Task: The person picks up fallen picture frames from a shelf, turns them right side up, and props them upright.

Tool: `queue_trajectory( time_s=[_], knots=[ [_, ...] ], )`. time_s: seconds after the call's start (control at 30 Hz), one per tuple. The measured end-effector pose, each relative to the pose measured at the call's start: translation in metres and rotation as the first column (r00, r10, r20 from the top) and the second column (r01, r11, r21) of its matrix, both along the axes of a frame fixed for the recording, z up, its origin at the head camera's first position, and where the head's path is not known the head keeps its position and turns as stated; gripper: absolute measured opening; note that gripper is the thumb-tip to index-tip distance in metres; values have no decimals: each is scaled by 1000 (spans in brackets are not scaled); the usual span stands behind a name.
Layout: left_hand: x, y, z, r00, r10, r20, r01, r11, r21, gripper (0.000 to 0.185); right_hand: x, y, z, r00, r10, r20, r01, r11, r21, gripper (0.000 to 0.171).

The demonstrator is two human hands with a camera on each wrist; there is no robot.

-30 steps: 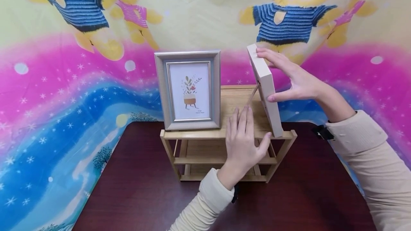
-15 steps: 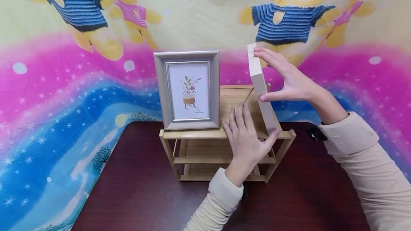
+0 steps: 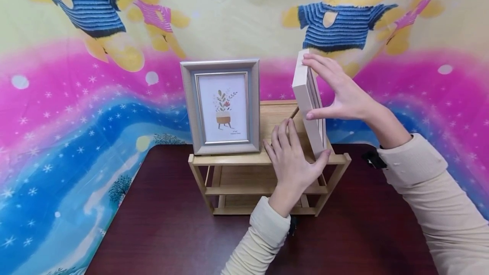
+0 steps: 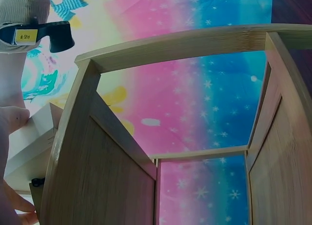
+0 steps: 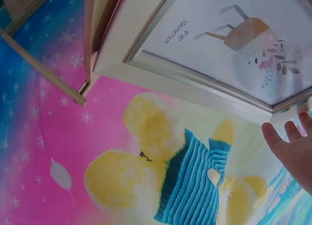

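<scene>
A white picture frame (image 3: 310,128) stands tilted at the right end of a wooden rack's top shelf, its narrow side toward me. My right hand (image 3: 340,92) holds it, fingers over the top edge and thumb on the near side. The thumb of my left hand (image 3: 292,164) touches the frame's lower near corner, while its fingertips reach the thin back stand (image 3: 295,112). A potted-plant print (image 5: 243,39) shows in the frame in the right wrist view. Left of my hands, a silver-grey picture frame (image 3: 188,109) with a similar print stands upright, untouched.
The slatted wooden rack (image 3: 237,160) has lower shelves and stands on a dark red-brown table (image 3: 160,224). Behind it hangs a colourful cloth (image 3: 237,20) printed with bears and snowflakes. A black wrist strap (image 4: 58,37) shows at the right cuff in the left wrist view.
The white frame has turned so its front edge now shows on the right. Both hands have shifted with it, the right slightly leftward; the left thumb has come onto its lower corner.
</scene>
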State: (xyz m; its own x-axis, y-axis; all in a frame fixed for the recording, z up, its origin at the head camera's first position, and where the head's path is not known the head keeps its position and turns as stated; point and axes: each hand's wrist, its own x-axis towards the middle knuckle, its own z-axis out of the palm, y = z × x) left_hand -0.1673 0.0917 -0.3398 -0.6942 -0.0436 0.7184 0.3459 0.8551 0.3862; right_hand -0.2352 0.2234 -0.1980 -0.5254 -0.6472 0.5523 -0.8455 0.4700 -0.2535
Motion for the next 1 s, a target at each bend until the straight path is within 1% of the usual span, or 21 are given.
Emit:
queue_trajectory(
  time_s=[0.17, 0.33, 0.5, 0.57, 0.77, 1.0],
  knots=[
    [0, 0, 1, 1000, -10, 5, 10, 1000, 0, 101, -2, 2, 1, 1000, 21, -7, -21, 1000, 9, 102],
    [-2, -3, 1, 1000, -19, -7, 19, 1000, 0, 100, -2, 1, 1, 1000, 11, -29, -10, 1000, 19, 101],
    [-5, -8, 1, 996, -62, -57, 62, 998, 12, 97, -2, -1, 1, 996, -10, -92, 12, 1000, 22, 103],
    [-6, -9, 1, 994, -73, -82, 74, 997, 11, 95, -3, 1, 2, 995, -2, -103, 6, 999, 33, 104],
    [-10, -12, 0, 986, -91, -139, 94, 996, 11, 92, -12, 12, 7, 994, 56, -96, -47, 994, 95, 100],
    [-14, -16, 2, 973, -119, -197, 123, 992, 11, 92, -18, 22, 14, 998, 32, -46, -24, 985, 169, 95]
  ],
)
